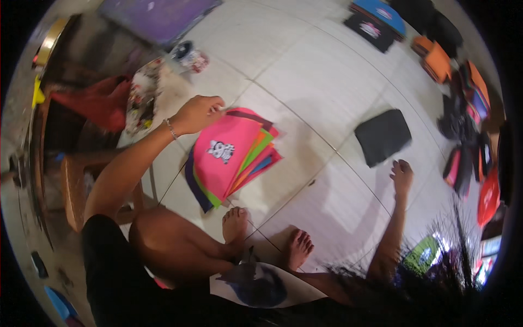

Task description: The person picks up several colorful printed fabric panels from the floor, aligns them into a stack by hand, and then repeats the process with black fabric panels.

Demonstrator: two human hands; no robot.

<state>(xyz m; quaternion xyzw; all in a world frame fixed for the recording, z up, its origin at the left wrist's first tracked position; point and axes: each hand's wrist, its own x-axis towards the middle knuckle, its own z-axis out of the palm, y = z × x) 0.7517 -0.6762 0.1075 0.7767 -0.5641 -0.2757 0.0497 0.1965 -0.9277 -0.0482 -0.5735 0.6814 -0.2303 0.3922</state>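
My left hand (200, 114), with a bracelet at the wrist, is at the upper left edge of a fanned stack of felt-like pieces (218, 163). Its fingers are curled, and I cannot tell whether they grip the edge. The top piece is pink, half-round and printed with a black-and-white cartoon animal; green, orange, blue, purple and more pink pieces show beneath. On the right, my right hand (402, 175) hovers with loosely bent fingers and nothing visible in them. Just beyond its fingertips lies a stack of black cloth pieces (384, 137) on the tiles.
Tiled floor (286, 171) surrounds my bare feet (300, 247). A wooden stool (73, 192), red cloth (100, 102) and scrap-filled bag (143, 96) stand left. Blue and black printed pieces (374, 26), orange pieces (435, 61) and a red piece (488, 196) line the right side.
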